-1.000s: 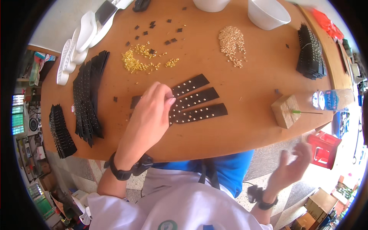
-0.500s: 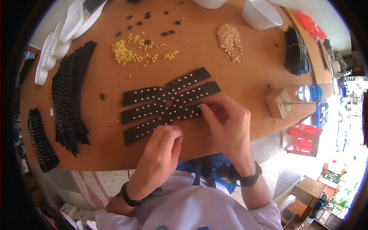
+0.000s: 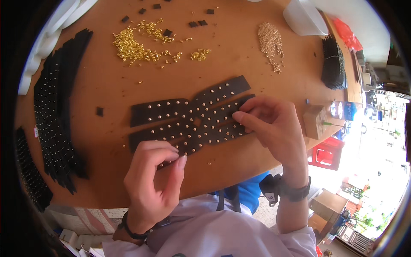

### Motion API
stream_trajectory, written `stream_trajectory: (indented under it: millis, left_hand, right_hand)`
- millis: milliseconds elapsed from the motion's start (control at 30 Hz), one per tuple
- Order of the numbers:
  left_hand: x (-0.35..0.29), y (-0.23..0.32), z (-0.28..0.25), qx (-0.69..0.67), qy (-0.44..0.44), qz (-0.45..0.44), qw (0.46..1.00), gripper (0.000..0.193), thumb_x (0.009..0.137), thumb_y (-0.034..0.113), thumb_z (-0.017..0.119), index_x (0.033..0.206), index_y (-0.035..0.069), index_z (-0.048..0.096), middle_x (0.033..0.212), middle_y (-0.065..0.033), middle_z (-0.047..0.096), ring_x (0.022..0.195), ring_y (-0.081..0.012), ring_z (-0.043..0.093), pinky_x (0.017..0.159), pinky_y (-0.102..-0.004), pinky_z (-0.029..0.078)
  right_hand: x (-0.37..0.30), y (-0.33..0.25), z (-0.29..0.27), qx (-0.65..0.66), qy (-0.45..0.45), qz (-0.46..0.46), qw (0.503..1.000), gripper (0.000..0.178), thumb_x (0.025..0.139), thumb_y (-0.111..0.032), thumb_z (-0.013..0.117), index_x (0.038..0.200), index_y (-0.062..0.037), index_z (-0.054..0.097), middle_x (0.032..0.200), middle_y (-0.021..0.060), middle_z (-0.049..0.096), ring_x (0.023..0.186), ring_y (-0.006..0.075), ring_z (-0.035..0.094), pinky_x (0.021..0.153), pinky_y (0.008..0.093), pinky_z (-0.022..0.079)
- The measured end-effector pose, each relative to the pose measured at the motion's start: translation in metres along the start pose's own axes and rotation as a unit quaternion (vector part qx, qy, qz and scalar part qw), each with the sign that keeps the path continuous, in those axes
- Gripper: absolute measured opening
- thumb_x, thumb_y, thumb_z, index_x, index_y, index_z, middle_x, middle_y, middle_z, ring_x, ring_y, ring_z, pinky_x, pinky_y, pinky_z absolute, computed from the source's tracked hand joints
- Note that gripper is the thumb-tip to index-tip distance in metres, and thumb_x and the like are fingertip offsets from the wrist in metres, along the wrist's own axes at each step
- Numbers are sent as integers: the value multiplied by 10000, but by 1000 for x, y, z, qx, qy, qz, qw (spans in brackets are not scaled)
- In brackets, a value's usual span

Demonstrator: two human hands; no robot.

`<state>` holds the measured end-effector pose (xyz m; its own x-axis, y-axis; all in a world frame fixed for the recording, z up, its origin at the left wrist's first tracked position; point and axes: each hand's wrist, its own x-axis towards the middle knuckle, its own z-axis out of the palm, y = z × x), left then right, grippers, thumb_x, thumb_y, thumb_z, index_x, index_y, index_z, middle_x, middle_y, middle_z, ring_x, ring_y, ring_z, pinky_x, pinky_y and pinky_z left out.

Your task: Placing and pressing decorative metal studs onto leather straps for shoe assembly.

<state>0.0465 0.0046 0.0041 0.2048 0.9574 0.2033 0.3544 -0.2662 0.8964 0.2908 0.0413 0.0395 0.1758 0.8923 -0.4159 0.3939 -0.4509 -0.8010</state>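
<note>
Black studded strips (image 3: 171,128) fan out in an X shape on the table, dotted with rows of small silvery studs. Over the lower left strips, my left hand (image 3: 152,184) has its fingers curled, thumb and forefinger tips close together; whatever may be between them is too small to make out. My right hand (image 3: 276,128) rests at the right ends of the strips. Its thumb and forefinger are pinched on a strip's surface, and what is in the pinch is hidden. A loose stud (image 3: 209,163) lies just below the strips.
Bright gold rivets (image 3: 132,47) and paler caps (image 3: 270,45) lie in heaps farther back, with black squares (image 3: 198,23) around. Stacked studded strips (image 3: 53,111) lie at left, a black bundle (image 3: 333,64) at right. A white bowl (image 3: 304,19) and wooden block (image 3: 314,122) stand right.
My view has shifted closer to the strips. My left hand has moved left, over the lower strips, and turned so its thumb shows. My right pinch has moved slightly along to the right.
</note>
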Motion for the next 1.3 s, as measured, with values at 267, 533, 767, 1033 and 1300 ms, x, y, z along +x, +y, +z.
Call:
stream_trajectory:
  millis: [267,533,767,1033,1300]
  left_hand:
    - [2,-5,-2,4,-20,9,1000,201,846,-23,767,1002,-7,642,968,-149,665,828,-293,652,726,-358,544]
    - [3,-8,1,-4,-32,16,999,259,822,-21,783,1031,-9,630,977,-159,659,836,-323,650,708,-379,532]
    - [4,-9,1,15,-36,25,999,272,809,-23,793,1026,-6,630,985,-161,656,809,-319,631,680,-380,515]
    - [4,-5,-1,26,-57,14,998,258,810,-25,773,1016,-12,618,1002,-182,651,835,-295,617,723,-361,501]
    - [5,-4,-4,35,-75,11,997,262,812,20,774,1016,-11,613,1008,-191,650,826,-278,601,719,-357,485]
  right_hand:
    - [13,-6,-4,-30,-33,38,998,198,822,-86,873,883,-18,698,563,-35,573,526,19,529,483,211,298]
    - [20,-23,-3,-77,-47,108,990,306,794,-141,911,769,-52,620,514,3,573,430,58,528,373,221,265]
    - [26,-32,-11,-109,-96,138,980,326,841,-189,894,780,-11,627,557,37,632,432,73,562,393,217,393]
    - [27,-23,-19,29,-114,178,977,252,890,-105,841,800,0,630,559,66,646,399,92,552,378,229,398]
    - [29,-27,-17,1,-102,204,974,270,872,-88,855,764,-5,621,544,74,648,381,95,548,364,230,391]
